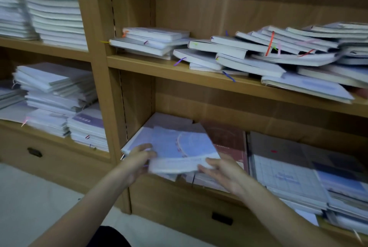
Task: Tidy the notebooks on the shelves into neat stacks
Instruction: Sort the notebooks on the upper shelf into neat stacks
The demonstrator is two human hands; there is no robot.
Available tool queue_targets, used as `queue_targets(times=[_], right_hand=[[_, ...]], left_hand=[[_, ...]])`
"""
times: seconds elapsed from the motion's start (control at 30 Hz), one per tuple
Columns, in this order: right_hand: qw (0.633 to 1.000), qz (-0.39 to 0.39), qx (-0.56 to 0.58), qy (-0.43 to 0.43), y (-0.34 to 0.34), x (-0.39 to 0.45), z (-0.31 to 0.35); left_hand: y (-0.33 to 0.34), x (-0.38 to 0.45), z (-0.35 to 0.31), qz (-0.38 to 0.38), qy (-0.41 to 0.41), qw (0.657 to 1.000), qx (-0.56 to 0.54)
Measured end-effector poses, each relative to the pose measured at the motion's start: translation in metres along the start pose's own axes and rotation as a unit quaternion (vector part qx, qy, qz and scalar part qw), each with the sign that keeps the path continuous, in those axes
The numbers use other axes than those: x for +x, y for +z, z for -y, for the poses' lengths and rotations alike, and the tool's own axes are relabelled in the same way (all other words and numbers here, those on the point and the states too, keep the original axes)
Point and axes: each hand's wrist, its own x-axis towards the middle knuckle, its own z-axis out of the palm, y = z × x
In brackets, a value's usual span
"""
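Notebooks (179, 153) gripped by both hands, left (137, 159) and right (221, 169): square their edges before setting them down.

Single head-worn wide-angle view, looking forward and slightly down, sitting close to wooden shelves (199, 79), tilting so shelf lines are slanting, forearms entering from the bottom edge

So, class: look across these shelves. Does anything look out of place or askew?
Yes. The notebooks on the middle right shelf lie slumped and overlapping at angles, ribbons trailing over the edge, not stacked. Below, both hands, left and right, hold a pale notebook tilted over an uneven pile.
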Motion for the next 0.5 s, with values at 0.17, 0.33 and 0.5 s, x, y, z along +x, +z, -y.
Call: queue_targets(times=[0.17, 0.33, 0.5], right_hand=[[0.999, -0.01, -0.027, 0.042, 0.062, 0.048, -0.009], [0.981, -0.047, -0.185, 0.03, 0.051, 0.044, -0.02], [0.911, -0.1, -0.364, -0.167, 0.016, 0.015, 0.042]], left_hand=[[-0.028, 0.023, -0.006, -0.097, 0.035, 0.995, -0.002], [-0.039, 0.023, 0.007, -0.109, 0.027, 0.993, 0.041], [-0.033, 0.01, -0.024, -0.209, 0.285, 0.909, 0.223]])
